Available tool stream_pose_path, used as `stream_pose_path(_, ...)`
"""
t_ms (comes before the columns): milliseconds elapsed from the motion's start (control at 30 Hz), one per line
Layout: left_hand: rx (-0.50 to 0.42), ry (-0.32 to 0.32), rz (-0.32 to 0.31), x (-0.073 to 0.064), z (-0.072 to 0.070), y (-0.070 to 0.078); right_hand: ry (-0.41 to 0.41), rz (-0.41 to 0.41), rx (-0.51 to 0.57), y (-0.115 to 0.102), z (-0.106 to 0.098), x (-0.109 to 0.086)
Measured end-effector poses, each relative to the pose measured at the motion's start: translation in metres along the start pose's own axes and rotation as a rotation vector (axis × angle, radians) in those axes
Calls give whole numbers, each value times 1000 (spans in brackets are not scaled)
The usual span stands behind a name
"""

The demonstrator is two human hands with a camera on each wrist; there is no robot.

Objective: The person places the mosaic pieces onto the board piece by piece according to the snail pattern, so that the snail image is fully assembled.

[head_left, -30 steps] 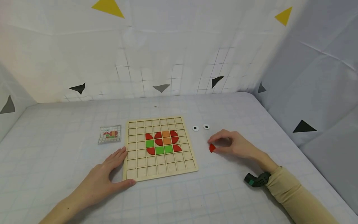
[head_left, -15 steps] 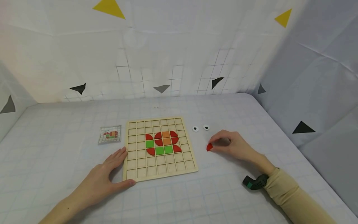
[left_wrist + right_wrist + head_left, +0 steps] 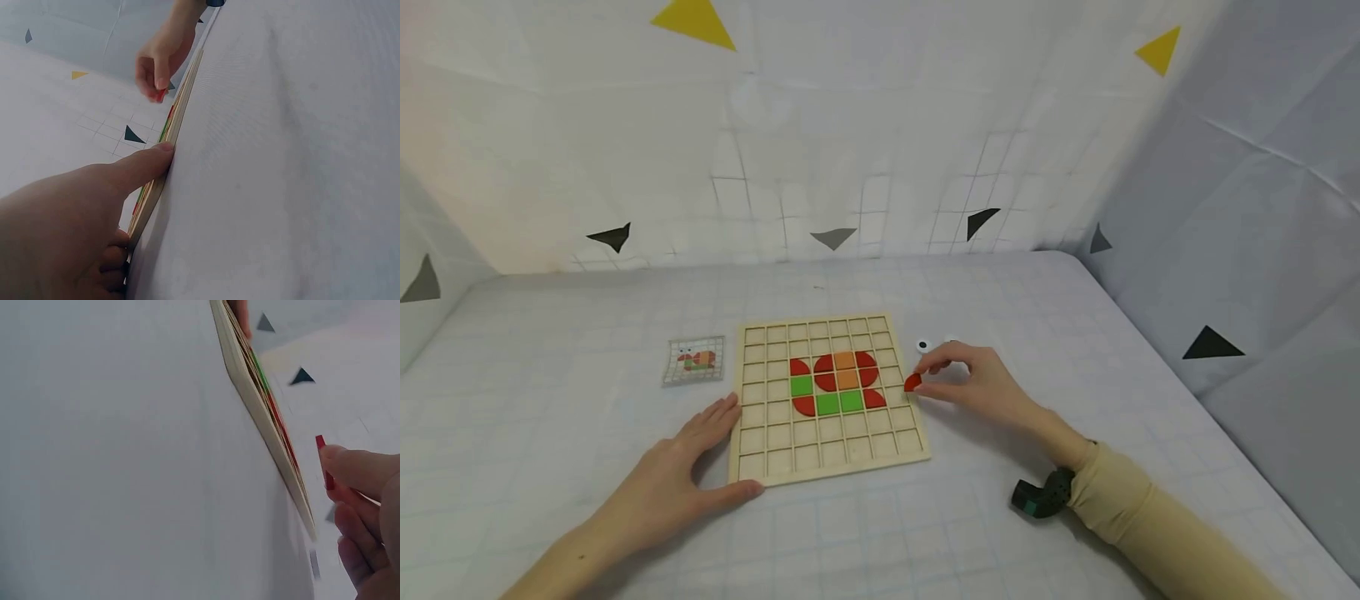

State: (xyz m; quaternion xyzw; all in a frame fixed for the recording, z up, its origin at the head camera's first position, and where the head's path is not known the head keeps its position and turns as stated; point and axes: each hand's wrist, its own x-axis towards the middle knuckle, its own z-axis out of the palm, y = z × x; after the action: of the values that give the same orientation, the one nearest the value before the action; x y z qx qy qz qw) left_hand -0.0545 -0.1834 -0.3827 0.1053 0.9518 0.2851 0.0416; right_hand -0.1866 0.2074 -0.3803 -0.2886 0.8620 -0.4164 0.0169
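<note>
A square wooden grid board (image 3: 833,477) lies on the table, with red, green and orange tiles (image 3: 827,404) set in its middle cells. My left hand (image 3: 673,475) rests at its near left corner, fingers along the left side and thumb on the front edge. Between thumb and fingertips, my right hand (image 3: 981,385) pinches a red rounded tile (image 3: 912,382) at the board's right edge. The right wrist view shows this red tile (image 3: 325,464) edge-on, above the board's level. Behind the right fingers lies a round eye piece (image 3: 922,345); a second one is mostly hidden.
Left of the board lies a small picture card (image 3: 693,361) with a gridded, coloured figure. A white cloth with faint grid lines covers the table (image 3: 587,333). Cloth walls (image 3: 880,125) with coloured triangles stand behind and at the sides.
The right hand has carried the red tile leftward from the table to the board's right edge, now covering most of one eye piece. The left hand stays in place.
</note>
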Motion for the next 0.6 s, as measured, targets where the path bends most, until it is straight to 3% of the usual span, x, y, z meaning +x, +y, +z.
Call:
stream_pose_path(367, -3, 7, 4, 0, 1, -1, -38, -55, 35, -41, 63, 47)
stream_pose_path(600, -6, 9, 17, 0, 1, -2, -68, -134, -3, -66, 86, 66)
